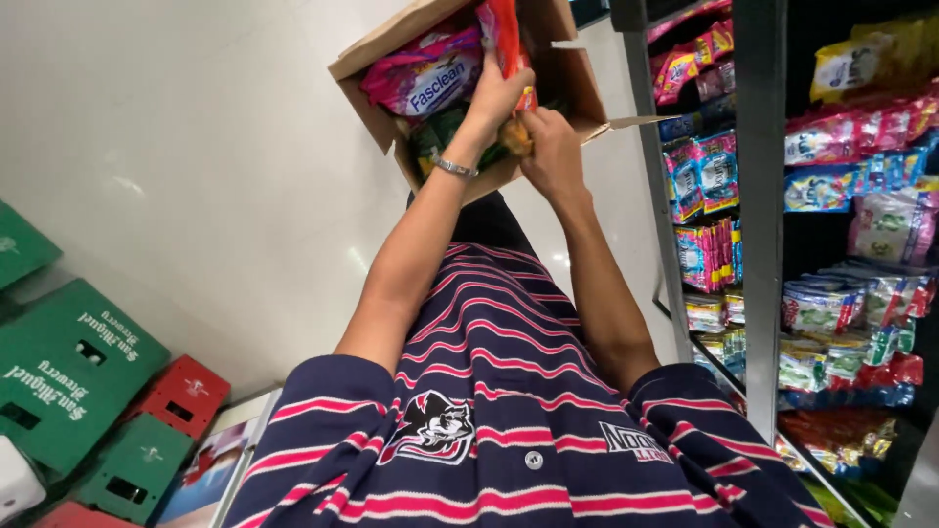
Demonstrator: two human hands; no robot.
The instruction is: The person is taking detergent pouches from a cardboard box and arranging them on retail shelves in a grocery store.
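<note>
head view looked down over a navy shirt with pink stripes [509, 430] to both arms stretched out to a cardboard box [572, 83] on the pale floor [196, 147], at the far middle of the scene. the left hand [499, 93], with a silver bracelet [455, 168] on its wrist, was closed around a red packet [504, 39] that stood upright out of the box. the right hand [553, 147] was just beside it, touching it near the box's near edge, fingers curled on something small and yellowish [516, 137]; what that was could not be told. inside the box, left of the red packet, lay a pink and purple bag [425, 73], with green packaging [440, 132] below it. to the right stood a metal shelf rack [758, 196] crowded with hanging strips of small sachets [706, 254] and stacked snack packets [841, 303]. at the near left sat green crates [68, 367] and red crates [186, 391], well apart from the box.
</note>
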